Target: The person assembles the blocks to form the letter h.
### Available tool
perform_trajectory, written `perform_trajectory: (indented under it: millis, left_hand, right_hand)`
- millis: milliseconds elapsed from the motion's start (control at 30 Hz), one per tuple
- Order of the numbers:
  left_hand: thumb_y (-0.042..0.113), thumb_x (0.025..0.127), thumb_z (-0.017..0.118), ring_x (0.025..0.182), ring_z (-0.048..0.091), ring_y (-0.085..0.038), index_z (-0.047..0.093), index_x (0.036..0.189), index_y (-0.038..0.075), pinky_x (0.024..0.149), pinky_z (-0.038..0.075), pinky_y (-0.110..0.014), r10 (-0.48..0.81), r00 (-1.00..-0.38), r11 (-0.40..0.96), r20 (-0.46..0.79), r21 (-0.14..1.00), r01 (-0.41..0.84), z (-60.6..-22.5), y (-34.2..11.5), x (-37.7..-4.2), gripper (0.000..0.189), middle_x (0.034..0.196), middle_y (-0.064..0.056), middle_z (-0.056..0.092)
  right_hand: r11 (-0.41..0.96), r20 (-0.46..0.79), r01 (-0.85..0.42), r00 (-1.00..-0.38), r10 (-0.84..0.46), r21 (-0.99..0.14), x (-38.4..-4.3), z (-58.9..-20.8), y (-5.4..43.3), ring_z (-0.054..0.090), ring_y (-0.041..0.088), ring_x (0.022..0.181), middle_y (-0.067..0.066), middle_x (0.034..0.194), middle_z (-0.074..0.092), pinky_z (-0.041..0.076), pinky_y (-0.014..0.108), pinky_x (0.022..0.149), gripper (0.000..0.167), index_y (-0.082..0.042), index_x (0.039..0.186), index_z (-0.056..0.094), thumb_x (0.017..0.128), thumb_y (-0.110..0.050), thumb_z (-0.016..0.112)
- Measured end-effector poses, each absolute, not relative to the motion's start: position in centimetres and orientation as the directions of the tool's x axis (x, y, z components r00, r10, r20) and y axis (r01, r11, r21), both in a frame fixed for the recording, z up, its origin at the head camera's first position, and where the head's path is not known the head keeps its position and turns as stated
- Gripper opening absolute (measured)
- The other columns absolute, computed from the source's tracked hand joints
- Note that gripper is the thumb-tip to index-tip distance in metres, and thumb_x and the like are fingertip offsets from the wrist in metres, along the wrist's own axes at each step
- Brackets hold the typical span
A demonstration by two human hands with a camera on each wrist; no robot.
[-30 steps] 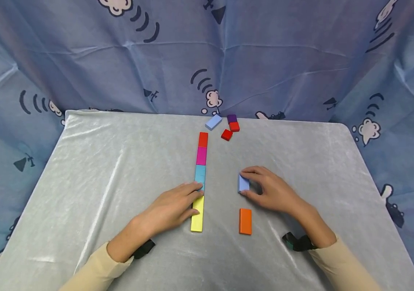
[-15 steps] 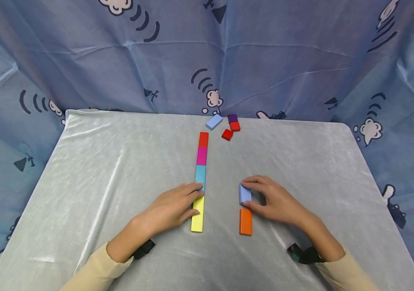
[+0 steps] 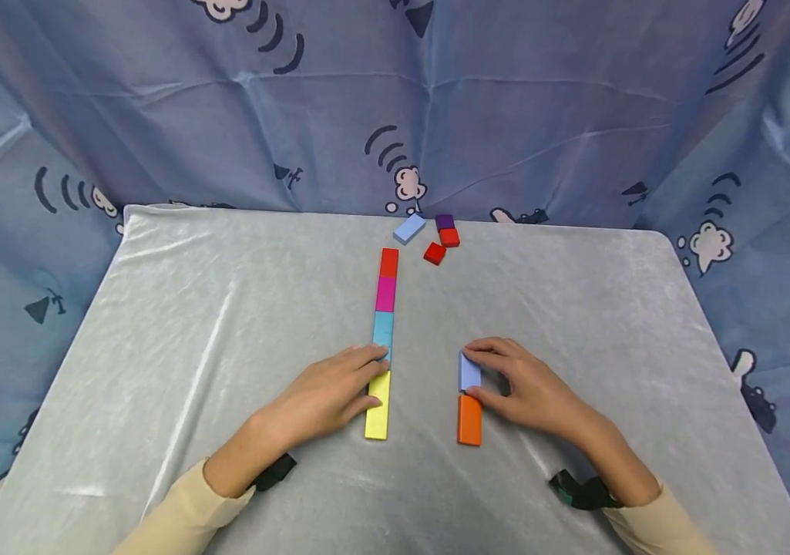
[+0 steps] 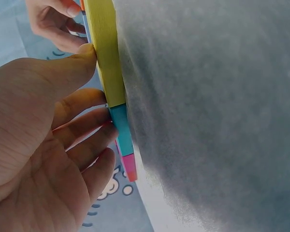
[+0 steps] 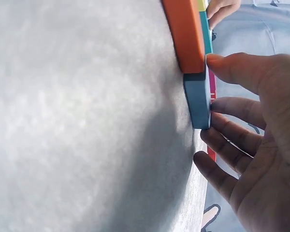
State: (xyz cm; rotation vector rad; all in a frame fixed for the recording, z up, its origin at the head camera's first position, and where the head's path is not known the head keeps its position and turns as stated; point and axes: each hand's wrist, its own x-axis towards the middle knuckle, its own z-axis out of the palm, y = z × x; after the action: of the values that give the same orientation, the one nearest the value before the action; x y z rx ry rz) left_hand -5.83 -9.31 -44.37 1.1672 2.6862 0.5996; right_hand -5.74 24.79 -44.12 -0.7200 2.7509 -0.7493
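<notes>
A row of flat blocks runs away from me in the head view: yellow (image 3: pixel 377 420), light blue-green (image 3: pixel 383 327), magenta (image 3: pixel 385 294) and red (image 3: pixel 389 262) at the far end. My left hand (image 3: pixel 332 393) rests with relaxed fingers on the yellow and blue-green blocks, thumb on the yellow one. To the right, my right hand (image 3: pixel 526 385) pinches a pale blue block (image 3: pixel 471 374) between thumb and fingers at its two ends. That block lies end to end with an orange block (image 3: pixel 468 421), and the right wrist view shows the orange block (image 5: pixel 186 34) meeting it.
Near the table's back edge lie another pale blue block (image 3: pixel 410 229), a purple block (image 3: pixel 445 222) and two small red blocks, one (image 3: pixel 449 237) against the purple and one (image 3: pixel 435 253) apart. A patterned blue cloth (image 3: pixel 339 116) hangs behind the grey-covered table (image 3: pixel 284 277).
My right hand has slid the pale blue block toward me, up to the far end of the orange block. The left hand has stayed on its row.
</notes>
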Motion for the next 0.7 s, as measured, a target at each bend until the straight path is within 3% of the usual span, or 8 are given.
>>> perform_trajectory:
  millis: [700]
  left_hand:
    - [0.027,0.1,0.075,0.148,0.055,-0.027,0.065,0.141,0.002,0.129,0.042,-0.041,0.729,-0.684,0.619,0.017,0.411,0.67,-44.2,-9.3,-5.8,0.049,0.155,-0.012,0.058]
  right_hand:
    - [0.755,-0.037,-0.411,-0.867,-0.497,-0.51,-4.6,-44.1,24.6,0.059,0.029,0.138,0.005,0.148,0.062,0.052,0.057,0.114,0.053,-0.012,0.148,0.063,0.098,-0.022,0.078]
